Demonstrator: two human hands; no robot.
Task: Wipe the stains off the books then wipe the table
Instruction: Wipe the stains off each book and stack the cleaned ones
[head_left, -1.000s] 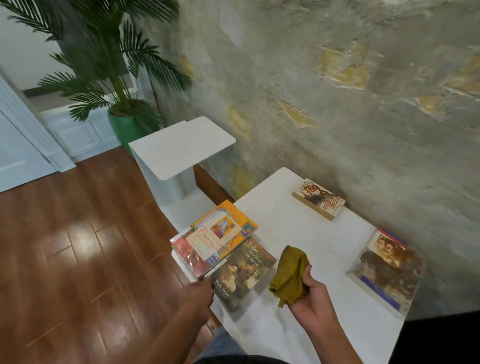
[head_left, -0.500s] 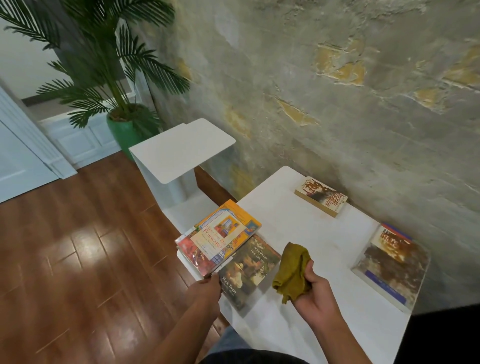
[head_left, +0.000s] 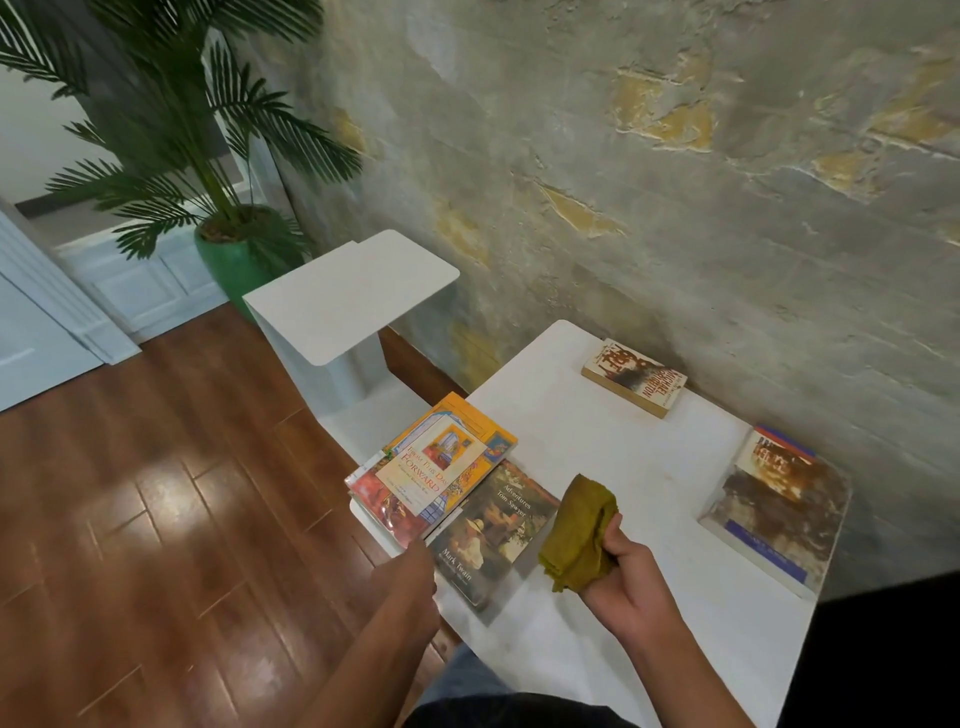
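A white table (head_left: 613, 457) carries several books. At its left edge lies a small stack topped by an orange book (head_left: 441, 462), and beside it a dark Tom Sawyer paperback (head_left: 493, 530). My left hand (head_left: 410, 577) touches the near left corner of that paperback; its fingers are hidden from me. My right hand (head_left: 623, 577) grips a bunched olive-green cloth (head_left: 576, 530), held just right of the paperback. A paperback (head_left: 634, 376) lies at the back by the wall. A large brown-stained book (head_left: 779, 506) rests at the right.
A rough grey-and-yellow wall (head_left: 675, 208) runs along the table's far side. A smaller white side table (head_left: 353, 296) stands to the left, with a potted palm (head_left: 228, 249) behind it. Wooden floor (head_left: 156, 493) spreads to the left.
My left hand has slid forward along the Tom Sawyer paperback's near corner. My right hand with the cloth has shifted slightly right and toward me. The books have stayed put.
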